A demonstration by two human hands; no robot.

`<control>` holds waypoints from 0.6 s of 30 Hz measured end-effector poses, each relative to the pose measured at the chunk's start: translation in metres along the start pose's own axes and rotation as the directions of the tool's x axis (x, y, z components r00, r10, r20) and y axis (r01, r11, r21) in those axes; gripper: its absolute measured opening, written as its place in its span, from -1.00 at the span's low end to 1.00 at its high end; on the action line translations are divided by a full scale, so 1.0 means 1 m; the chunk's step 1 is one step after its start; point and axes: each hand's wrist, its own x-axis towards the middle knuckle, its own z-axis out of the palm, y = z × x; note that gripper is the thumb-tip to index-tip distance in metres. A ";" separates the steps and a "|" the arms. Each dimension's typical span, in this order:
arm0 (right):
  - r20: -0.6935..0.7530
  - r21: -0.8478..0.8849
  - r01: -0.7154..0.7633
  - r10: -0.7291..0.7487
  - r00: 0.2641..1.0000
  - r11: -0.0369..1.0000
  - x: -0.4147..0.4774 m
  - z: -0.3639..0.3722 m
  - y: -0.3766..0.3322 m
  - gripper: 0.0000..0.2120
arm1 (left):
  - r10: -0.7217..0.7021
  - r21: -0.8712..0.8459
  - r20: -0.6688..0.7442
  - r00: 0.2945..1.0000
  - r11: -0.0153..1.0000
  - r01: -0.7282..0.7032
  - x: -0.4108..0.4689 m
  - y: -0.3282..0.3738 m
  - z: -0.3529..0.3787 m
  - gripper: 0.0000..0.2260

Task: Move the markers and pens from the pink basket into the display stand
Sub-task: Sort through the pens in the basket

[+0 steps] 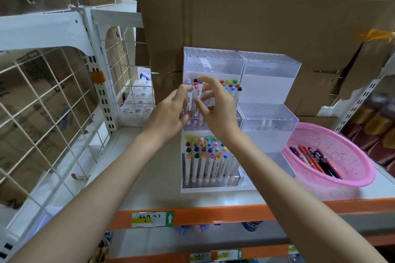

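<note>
1. Bare and reaching up from the bottom edge, the left forearm (pixel 89 194) and right forearm (pixel 288 188) meet in front of the display stand (pixel 213 64).
2. Just beyond them runs the orange front beam (pixel 213 213) of the shelf (pixel 149 177), carrying a paper label (pixel 152 219) with a green arrow.
3. The left hand (pixel 171 113) is at the stand's middle tier with its fingers curled round a white marker (pixel 189 101), gripping its body.
4. The right hand (pixel 215 109), touching or nearly touching the left, pinches a purple-capped marker (pixel 199 94) between thumb and fingers and holds it upright, just beside the white marker.
5. The display stand is clear acrylic with three stepped tiers.
   - Its bottom tier is packed with upright lower markers (pixel 207 156) in many cap colours.
   - The middle tier holds more capped markers (pixel 229 86) behind and to the right of the hands.
   - The top tier shows only its holes.
6. A second clear stand (pixel 271 74) sits against the first on its right, holding nothing visible.
7. The pink basket (pixel 363 168) rests on the shelf just right of the stands, with a few pens (pixel 316 161), orange and dark, lying in it.
8. Cardboard boxes (pixel 256 17) stand behind, and a white wire grid panel (pixel 42 102) stands to the left.
</note>
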 end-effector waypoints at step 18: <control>0.068 -0.014 0.032 -0.031 0.997 0.999 -0.004 0.000 0.004 -0.54 | 0.104 0.322 -0.034 0.994 0.943 -0.087 -0.002 0.002 -0.009 -0.40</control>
